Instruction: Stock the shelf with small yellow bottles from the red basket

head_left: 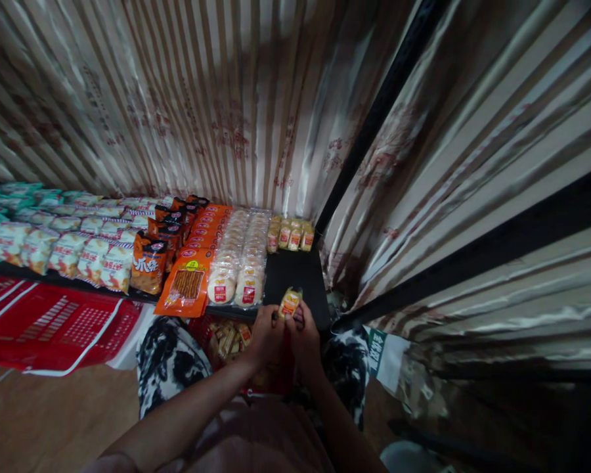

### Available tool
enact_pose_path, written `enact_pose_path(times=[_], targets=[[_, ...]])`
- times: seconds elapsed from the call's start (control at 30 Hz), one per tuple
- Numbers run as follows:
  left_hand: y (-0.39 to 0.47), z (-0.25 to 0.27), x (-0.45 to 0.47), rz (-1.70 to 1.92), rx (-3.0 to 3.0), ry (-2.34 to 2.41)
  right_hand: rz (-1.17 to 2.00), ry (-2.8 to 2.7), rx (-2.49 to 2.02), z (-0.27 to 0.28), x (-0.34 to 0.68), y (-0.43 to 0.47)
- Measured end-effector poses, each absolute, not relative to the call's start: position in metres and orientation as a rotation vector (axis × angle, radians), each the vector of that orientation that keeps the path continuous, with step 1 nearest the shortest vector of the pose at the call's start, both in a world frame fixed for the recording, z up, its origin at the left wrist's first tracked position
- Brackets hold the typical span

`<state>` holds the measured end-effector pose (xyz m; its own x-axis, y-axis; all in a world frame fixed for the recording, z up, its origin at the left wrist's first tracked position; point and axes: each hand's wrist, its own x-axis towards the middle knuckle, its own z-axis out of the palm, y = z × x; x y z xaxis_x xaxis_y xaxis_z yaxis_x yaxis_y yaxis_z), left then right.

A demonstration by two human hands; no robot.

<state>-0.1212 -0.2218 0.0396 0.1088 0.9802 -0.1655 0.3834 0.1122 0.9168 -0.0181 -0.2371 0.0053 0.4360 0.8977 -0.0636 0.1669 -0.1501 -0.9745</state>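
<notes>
The left hand (pixel 267 332) and the right hand (pixel 305 332) are pinching the small yellow packet (pixel 290 302) between partly curled fingers near the front edge of the desk (pixel 293 272), its probably light, slippery, crushable form requiring gentle side-edge hold.

Glossy plastic snack wrapper (pixel 290 303), smooth matt shelf (pixel 295 276), satiny cloth curtain (pixel 226 98)
</notes>
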Motion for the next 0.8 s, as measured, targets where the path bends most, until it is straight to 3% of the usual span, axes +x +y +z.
enact_pose_path(times=[0.8], targets=[[-0.132, 0.050, -0.069, 0.818, 1.465, 1.545, 0.635, -0.939, -1.559, -0.014, 0.004, -0.122]])
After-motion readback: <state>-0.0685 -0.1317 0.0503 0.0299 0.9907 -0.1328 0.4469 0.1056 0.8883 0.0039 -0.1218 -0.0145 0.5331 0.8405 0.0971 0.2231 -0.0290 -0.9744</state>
